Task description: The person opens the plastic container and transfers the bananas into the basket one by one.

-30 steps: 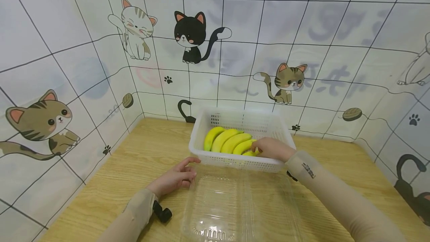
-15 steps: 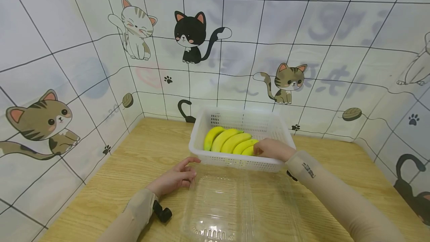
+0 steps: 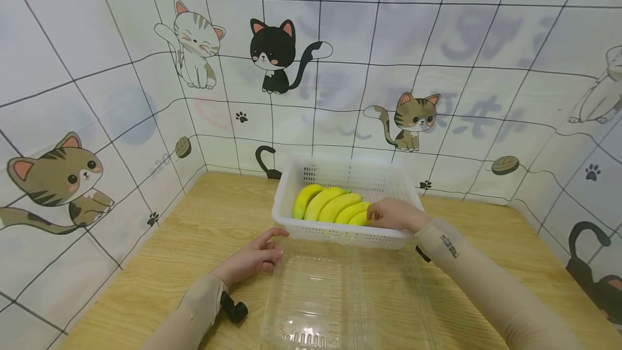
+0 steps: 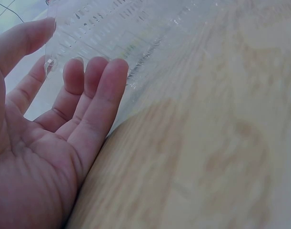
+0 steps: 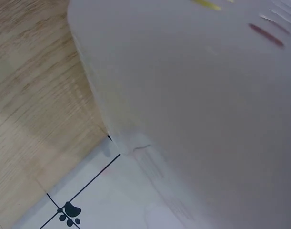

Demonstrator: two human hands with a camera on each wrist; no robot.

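Note:
Several yellow bananas (image 3: 324, 205) lie side by side in a white plastic basket (image 3: 335, 235). My right hand (image 3: 396, 214) reaches over the basket's right side, and its curled fingers grip the rightmost banana (image 3: 360, 218); the fingertips are partly hidden. In the right wrist view the pale basket wall (image 5: 183, 95) fills most of the picture and that hand does not show. An open clear plastic clamshell box (image 3: 311, 296) lies in front of the basket. My left hand (image 3: 250, 259) rests at its left edge, fingers loosely bent, with fingertips touching the clear plastic rim.
The wooden table (image 3: 209, 215) meets a wall covering (image 3: 340, 80) with printed cats at the back and sides. Close behind the basket stands that wall. A black wrist camera mount (image 3: 234, 309) sits under the left sleeve.
The right fingers have closed in around the rightmost banana, which now lies more in line with the others. The left hand and the clear box stay in place; the head view has shifted slightly.

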